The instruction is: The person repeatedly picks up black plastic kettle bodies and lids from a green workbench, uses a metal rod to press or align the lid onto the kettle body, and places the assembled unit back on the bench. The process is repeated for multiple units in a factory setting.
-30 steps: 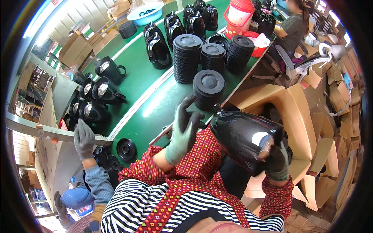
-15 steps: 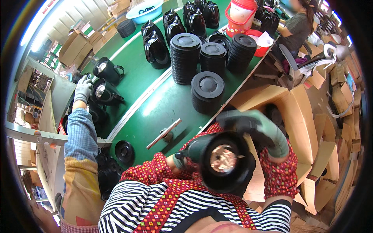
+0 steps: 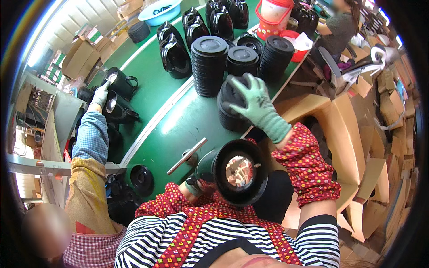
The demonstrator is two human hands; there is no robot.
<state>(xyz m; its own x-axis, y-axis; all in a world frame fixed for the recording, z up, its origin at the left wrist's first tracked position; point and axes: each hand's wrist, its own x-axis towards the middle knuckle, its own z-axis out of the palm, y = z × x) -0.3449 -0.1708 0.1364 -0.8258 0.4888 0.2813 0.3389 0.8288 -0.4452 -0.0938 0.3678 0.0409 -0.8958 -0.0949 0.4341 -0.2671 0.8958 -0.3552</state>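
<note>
Close to my body, a black jug (image 3: 214, 167) is tilted with its wide mouth upward, and a shiny metallic interior shows at the bottom. My left hand (image 3: 194, 186), gloved and partly hidden by its sleeve and the jug, is closed on the jug's side. My right hand (image 3: 254, 102), in a light green glove, reaches over the nearest stack of black round lids (image 3: 229, 117). Its fingers are spread across the top lid, and whether they press on it is hard to tell. A metal T-shaped bar (image 3: 187, 156) stands on the green table (image 3: 165, 129) beside the jug.
More lid stacks (image 3: 208, 67) and glossy black jugs (image 3: 176, 56) stand farther back. An open cardboard box (image 3: 344, 134) is at right. A co-worker's gloved hand (image 3: 101, 94) touches jugs (image 3: 118, 107) at left. One loose black disc (image 3: 142, 177) lies near the front edge.
My right hand has left the jug's rim and moved up and away to the lid stack, its fingers now spread. The jug has shifted slightly left in my left hand.
</note>
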